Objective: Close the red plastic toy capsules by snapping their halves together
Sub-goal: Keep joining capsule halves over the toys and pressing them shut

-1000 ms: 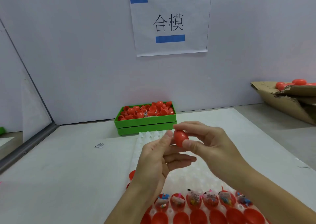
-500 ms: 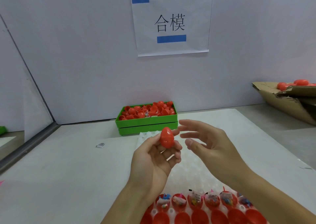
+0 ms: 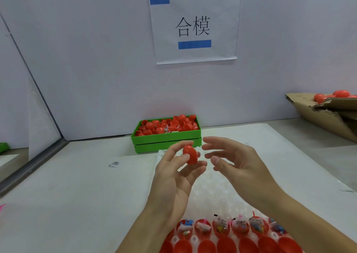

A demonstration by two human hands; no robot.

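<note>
Since half a second ago: little shift. Closed red capsule (image 3: pixel 190 154) pinched in left hand (image 3: pixel 174 175) grip, long axis near upright, just in front of green bin (image 3: pixel 166 142). Right hand (image 3: pixel 234 162) open, empty, just beside capsule, not touching.

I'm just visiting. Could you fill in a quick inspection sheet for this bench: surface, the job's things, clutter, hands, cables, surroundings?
Surface: white table under a white dimpled tray.
Job's things: closed red capsule; filled open halves in the tray's near rows; green bin of red shells.
Clutter: small packet.
Hands: left hand pinches the capsule; right hand open beside it, apart.
Cables: nothing seen.
Surroundings: wall sign; cardboard box holding capsules.
</note>
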